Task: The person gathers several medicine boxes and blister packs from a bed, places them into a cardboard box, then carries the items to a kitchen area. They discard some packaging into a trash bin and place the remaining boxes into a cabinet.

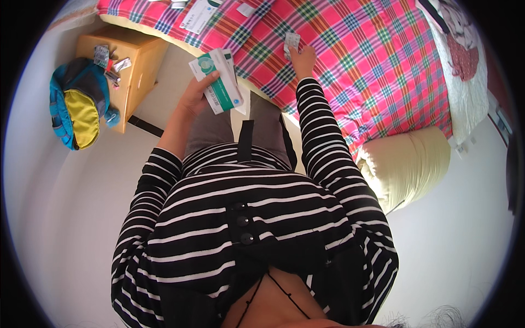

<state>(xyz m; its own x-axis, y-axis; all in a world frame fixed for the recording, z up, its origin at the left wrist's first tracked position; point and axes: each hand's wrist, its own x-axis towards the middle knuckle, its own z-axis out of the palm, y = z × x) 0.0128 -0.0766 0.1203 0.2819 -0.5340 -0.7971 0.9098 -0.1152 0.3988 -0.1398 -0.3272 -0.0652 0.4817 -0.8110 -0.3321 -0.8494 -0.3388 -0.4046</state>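
Note:
My left hand (197, 95) grips a white and green medicine box (217, 82), its thumb on the front face; at least one more box or packet shows behind it. Out over the plaid bedspread (344, 53), my right hand (303, 59) has its fingers at the lower edge of a silvery blister pack (292, 43). Whether the pack is lifted off the cloth I cannot tell. Another white medicine box (199, 17) lies on the bedspread near the top, with a small white packet (246, 9) to its right and a white bottle (179, 4) to its left, partly cut off.
At the left a wooden cabinet (139, 61) carries small packets, with a blue and yellow backpack (80, 106) against it. A rolled beige bedding bundle (406, 164) stands by the bed's lower right edge. Clothes (461, 53) lie on a white cover at the far right.

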